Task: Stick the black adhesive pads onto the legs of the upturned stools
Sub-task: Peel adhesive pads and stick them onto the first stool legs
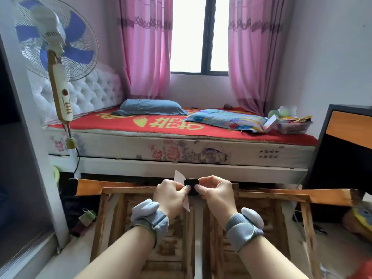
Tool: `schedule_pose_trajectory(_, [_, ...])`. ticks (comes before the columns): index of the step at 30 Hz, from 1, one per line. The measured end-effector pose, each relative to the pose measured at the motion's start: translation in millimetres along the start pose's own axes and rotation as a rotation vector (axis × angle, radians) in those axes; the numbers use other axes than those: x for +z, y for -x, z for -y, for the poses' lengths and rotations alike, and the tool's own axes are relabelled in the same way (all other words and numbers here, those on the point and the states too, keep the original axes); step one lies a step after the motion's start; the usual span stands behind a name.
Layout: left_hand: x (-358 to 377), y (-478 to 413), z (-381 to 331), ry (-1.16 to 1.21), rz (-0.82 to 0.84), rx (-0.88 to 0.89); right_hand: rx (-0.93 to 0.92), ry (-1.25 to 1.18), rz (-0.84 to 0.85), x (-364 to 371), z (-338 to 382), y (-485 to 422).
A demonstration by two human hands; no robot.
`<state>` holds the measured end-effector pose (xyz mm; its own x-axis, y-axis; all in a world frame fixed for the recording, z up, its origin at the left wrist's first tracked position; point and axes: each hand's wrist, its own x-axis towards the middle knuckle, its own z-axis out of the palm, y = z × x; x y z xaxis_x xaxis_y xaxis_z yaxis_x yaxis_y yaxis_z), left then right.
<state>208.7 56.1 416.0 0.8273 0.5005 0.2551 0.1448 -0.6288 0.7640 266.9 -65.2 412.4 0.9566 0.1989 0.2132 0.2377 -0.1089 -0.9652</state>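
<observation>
Two upturned wooden stools stand side by side below me, the left stool (112, 214) and the right stool (281, 214), legs pointing outward. A black adhesive pad (191, 183) is pinched between both hands above the stools. My left hand (171, 196) grips its left edge together with a white backing paper (179, 177) that sticks out above and below the fingers. My right hand (216, 193) grips the pad's right edge. An orange-brown leg (94, 187) reaches left and another leg (314, 195) reaches right. Both wrists wear grey bands.
A bed (181, 150) with a red cover runs across just behind the stools. A standing fan (58, 63) is at the left by a sliding door frame. A dark cabinet (342, 150) stands at the right. Clips and small clutter (87, 217) lie on the floor at left.
</observation>
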Motion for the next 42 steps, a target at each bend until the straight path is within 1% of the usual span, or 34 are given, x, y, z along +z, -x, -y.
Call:
schedule_pose_trajectory(3, [2.0, -1.7, 2.3, 0.062, -0.086, 0.006, -0.085, 0.048, -0.050, 4.5, 1.8, 3.2])
schedule_pose_trajectory(6, [3.2, -4.1, 6.7, 0.072, -0.076, 0.030, -0.143, 0.110, -0.082, 7.6, 2.0, 5.8])
schedule_pose_trajectory(14, [4.9, -6.0, 12.1, 0.084, -0.053, 0.042, -0.141, 0.133, -0.134, 10.4, -0.5, 9.0])
schedule_pose_trajectory(18, [5.9, -5.3, 10.4, 0.090, -0.059, 0.033, -0.125, 0.088, -0.169, 11.4, -3.7, 8.3])
schedule_pose_trajectory(21, [6.4, -5.7, 11.5, 0.090, -0.050, 0.026, -0.077, 0.037, -0.138, 10.0, -6.7, 7.1])
schedule_pose_trajectory(26, [6.8, -7.3, 12.9, 0.123, -0.045, 0.013, -0.066, 0.027, -0.120, 9.6, -10.2, 3.6])
schedule_pose_trajectory(30, [6.9, -11.9, 16.6, 0.223, -0.035, -0.071, -0.044, 0.030, -0.072, 5.7, -10.6, -1.3])
schedule_pose_trajectory(32, [6.8, -12.5, 17.1, 0.285, -0.033, -0.112, -0.065, 0.040, -0.028, 3.4, -8.0, -2.2])
schedule_pose_trajectory(36, [7.6, -11.4, 11.4, 0.333, -0.049, -0.126, -0.138, 0.089, 0.042, 5.7, -1.6, -5.9])
schedule_pose_trajectory(38, [8.1, -12.5, 10.9, 0.354, -0.042, -0.138, -0.164, 0.113, 0.051, 8.9, -1.6, -7.8])
schedule_pose_trajectory(42, [8.1, -14.4, 12.2, 0.381, -0.020, -0.147, -0.120, 0.054, 0.062, 8.4, -4.7, -12.7])
